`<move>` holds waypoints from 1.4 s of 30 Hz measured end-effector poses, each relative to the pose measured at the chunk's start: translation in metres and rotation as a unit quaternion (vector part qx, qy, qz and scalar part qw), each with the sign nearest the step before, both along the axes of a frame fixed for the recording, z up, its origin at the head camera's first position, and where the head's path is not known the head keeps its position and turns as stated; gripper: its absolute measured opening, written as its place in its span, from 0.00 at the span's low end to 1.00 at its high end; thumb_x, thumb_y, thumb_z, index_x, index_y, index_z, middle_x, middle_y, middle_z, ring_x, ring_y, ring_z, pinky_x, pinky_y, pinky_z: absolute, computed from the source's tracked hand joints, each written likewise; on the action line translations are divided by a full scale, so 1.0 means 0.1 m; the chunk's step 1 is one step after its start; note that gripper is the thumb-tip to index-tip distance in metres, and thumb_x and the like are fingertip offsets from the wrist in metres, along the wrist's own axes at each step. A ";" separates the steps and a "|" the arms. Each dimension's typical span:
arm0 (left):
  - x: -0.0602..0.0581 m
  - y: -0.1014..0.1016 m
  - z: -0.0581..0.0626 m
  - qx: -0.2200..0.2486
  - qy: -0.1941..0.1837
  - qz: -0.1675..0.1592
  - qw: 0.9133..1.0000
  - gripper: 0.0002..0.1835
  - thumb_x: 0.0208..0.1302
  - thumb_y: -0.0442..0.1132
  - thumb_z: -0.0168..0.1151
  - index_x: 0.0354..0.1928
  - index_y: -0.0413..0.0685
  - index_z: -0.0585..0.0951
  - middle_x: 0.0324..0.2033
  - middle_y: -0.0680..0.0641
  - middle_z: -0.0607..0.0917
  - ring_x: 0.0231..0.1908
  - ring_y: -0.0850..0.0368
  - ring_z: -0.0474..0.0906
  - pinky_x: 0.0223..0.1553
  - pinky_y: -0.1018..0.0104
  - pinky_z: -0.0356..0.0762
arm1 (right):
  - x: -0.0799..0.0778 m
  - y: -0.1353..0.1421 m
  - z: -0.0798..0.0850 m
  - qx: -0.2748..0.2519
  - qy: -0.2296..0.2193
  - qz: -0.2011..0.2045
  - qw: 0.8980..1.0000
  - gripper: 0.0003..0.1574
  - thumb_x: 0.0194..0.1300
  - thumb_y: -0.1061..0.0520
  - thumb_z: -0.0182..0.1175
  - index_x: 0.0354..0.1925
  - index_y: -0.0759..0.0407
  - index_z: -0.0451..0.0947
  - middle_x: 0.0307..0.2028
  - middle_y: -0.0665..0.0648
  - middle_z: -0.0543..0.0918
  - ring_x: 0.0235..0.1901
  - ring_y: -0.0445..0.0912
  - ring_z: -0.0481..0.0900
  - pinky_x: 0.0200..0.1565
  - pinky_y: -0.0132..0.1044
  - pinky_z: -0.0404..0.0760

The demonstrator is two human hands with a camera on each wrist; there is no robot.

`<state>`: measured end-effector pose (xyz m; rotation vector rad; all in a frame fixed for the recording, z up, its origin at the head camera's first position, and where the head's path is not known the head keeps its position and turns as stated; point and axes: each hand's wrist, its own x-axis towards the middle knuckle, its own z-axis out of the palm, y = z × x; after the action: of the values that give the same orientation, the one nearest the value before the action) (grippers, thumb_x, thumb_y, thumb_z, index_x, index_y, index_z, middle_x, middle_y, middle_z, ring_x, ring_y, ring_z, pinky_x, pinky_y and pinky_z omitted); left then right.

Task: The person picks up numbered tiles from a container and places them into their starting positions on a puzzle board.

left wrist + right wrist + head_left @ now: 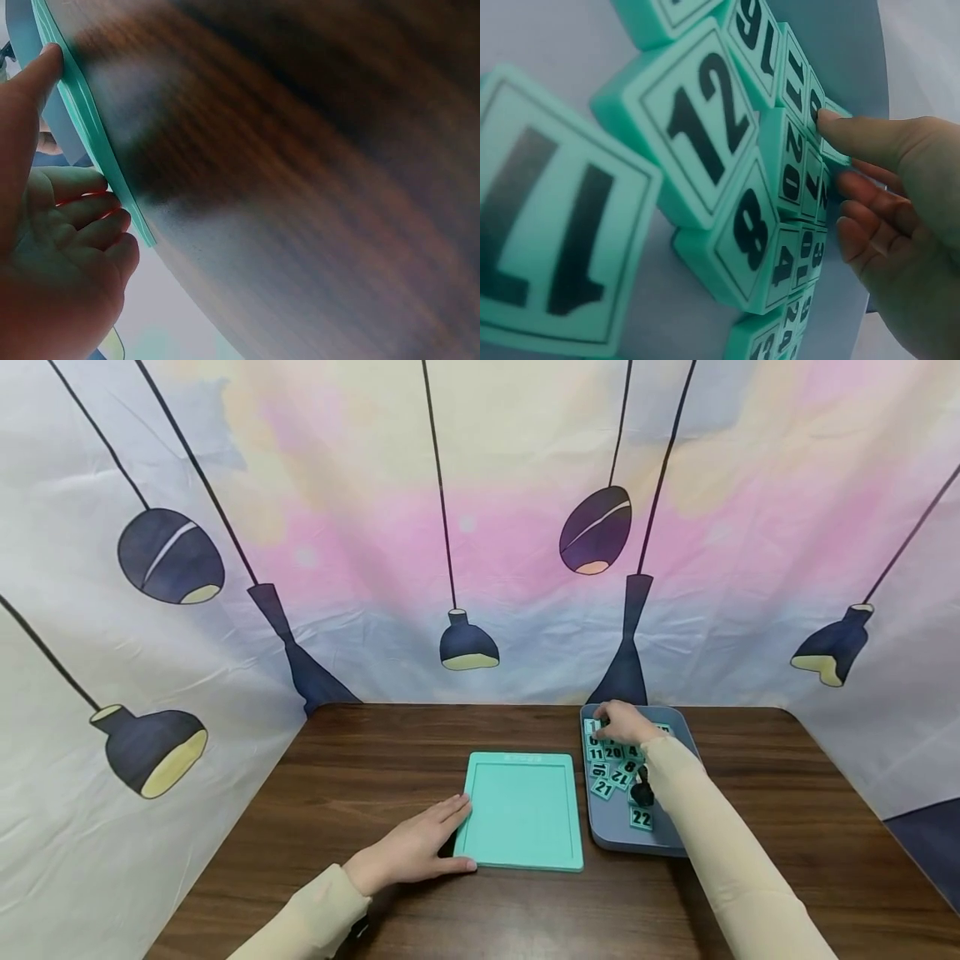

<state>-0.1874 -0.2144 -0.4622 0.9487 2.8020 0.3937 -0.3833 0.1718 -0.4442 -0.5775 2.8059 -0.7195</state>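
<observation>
A shallow square turquoise puzzle frame [521,810] lies flat on the table, its recess bare. My left hand [420,842] rests at its near left corner, fingers along the left edge and thumb at the front edge. In the left wrist view the thumb of that hand [37,150] touches the frame's rim [94,139]. My right hand [628,724] reaches into the far left part of a grey-blue tray [611,837] of numbered tiles. In the right wrist view, the thumb of this hand [922,195] touches the 6 tile [814,105], with the other fingertips just beside another tile.
Turquoise tiles lie loosely grouped in the tray, among them a 12 tile [705,120] and, near the front, a 22 tile [641,818]. The tray stands right of the frame on the brown wooden table [360,760]. A lamp-printed cloth [375,552] hangs behind.
</observation>
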 end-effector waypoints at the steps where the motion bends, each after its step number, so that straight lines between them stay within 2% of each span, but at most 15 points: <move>1: 0.00 0.00 0.00 -0.001 0.001 0.000 1.000 0.50 0.68 0.71 0.53 0.77 0.39 0.60 0.77 0.39 0.58 0.75 0.45 0.55 0.69 0.46 0.62 | 0.00 0.00 0.00 -0.004 0.004 -0.001 1.000 0.28 0.68 0.59 0.66 0.61 0.74 0.74 0.57 0.73 0.77 0.56 0.64 0.76 0.52 0.53 0.78; 8: -0.02 0.00 0.01 -0.011 0.008 0.001 1.000 0.50 0.68 0.70 0.54 0.77 0.39 0.59 0.77 0.40 0.57 0.75 0.46 0.55 0.69 0.47 0.62 | 0.03 0.03 -0.03 -0.058 0.011 -0.021 0.998 0.24 0.69 0.61 0.65 0.58 0.70 0.74 0.54 0.71 0.77 0.54 0.63 0.76 0.52 0.54 0.77; 16: 0.00 0.01 0.01 -0.010 -0.003 0.003 1.000 0.50 0.68 0.71 0.53 0.78 0.40 0.59 0.77 0.41 0.57 0.76 0.46 0.54 0.70 0.48 0.61 | 0.11 0.10 -0.05 -0.130 0.028 -0.025 0.991 0.14 0.73 0.65 0.58 0.53 0.71 0.79 0.47 0.68 0.82 0.47 0.61 0.79 0.47 0.52 0.79; 23: 0.01 0.00 0.00 -0.016 -0.005 0.010 1.000 0.50 0.68 0.71 0.53 0.78 0.42 0.58 0.78 0.42 0.56 0.76 0.48 0.54 0.70 0.49 0.61 | 0.19 0.11 0.06 -0.170 0.023 -0.028 0.985 0.16 0.75 0.62 0.57 0.54 0.73 0.80 0.50 0.71 0.82 0.48 0.62 0.80 0.48 0.54 0.80; 30: 0.00 0.00 -0.01 -0.013 -0.010 0.011 1.000 0.51 0.67 0.72 0.52 0.78 0.42 0.58 0.78 0.42 0.56 0.76 0.47 0.54 0.70 0.48 0.61 | 0.20 0.15 0.12 -0.193 0.004 -0.055 0.980 0.19 0.77 0.60 0.54 0.58 0.71 0.79 0.55 0.72 0.80 0.52 0.63 0.79 0.52 0.55 0.78; 36: -0.02 -0.02 -0.03 -0.012 -0.013 0.012 1.000 0.51 0.67 0.72 0.52 0.78 0.42 0.58 0.78 0.43 0.55 0.76 0.48 0.53 0.70 0.49 0.61 | 0.20 0.17 0.20 -0.215 0.000 -0.059 0.975 0.21 0.79 0.58 0.53 0.60 0.71 0.78 0.54 0.72 0.80 0.52 0.64 0.79 0.54 0.57 0.78; 42: 0.00 -0.01 -0.01 -0.009 -0.011 0.012 1.000 0.50 0.67 0.70 0.55 0.78 0.42 0.59 0.78 0.42 0.56 0.76 0.48 0.53 0.70 0.48 0.61 | 0.21 0.04 0.31 -0.215 0.014 -0.053 0.975 0.20 0.78 0.57 0.54 0.60 0.69 0.79 0.50 0.68 0.82 0.48 0.62 0.80 0.52 0.57 0.78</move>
<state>-0.1875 -0.2150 -0.4627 0.9020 2.7945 0.3791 -0.3625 0.1760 -0.4135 -0.5060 2.7295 -1.3679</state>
